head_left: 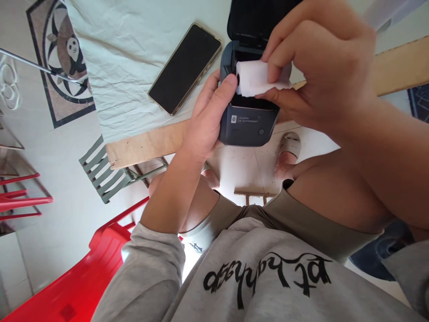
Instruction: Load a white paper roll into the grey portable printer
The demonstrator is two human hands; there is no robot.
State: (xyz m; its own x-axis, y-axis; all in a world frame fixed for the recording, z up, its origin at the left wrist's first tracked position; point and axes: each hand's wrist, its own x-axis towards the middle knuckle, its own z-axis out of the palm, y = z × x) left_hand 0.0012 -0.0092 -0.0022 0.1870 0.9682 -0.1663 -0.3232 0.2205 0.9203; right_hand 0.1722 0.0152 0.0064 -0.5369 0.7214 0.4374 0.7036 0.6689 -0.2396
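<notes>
A dark label printer [248, 127] sits at the table's front edge with its black lid [258, 20] swung up. My left hand [212, 109] grips the printer's left side, its thumb over the rim close to the end of a white paper roll [251, 76]. Pinched between the fingers and thumb of my right hand [311, 67], the roll lies in or just over the open compartment; how deep it sits I cannot tell. My right fingers hide the roll's right end. A smartphone [186, 67] with a dark screen lies left of the printer.
A pale cloth [124, 53] covers the table, whose bare wooden edge [147, 145] faces me. Below stand a green slatted folding stool [105, 172] and a red plastic chair [83, 273]. More red furniture [23, 201] is at the far left.
</notes>
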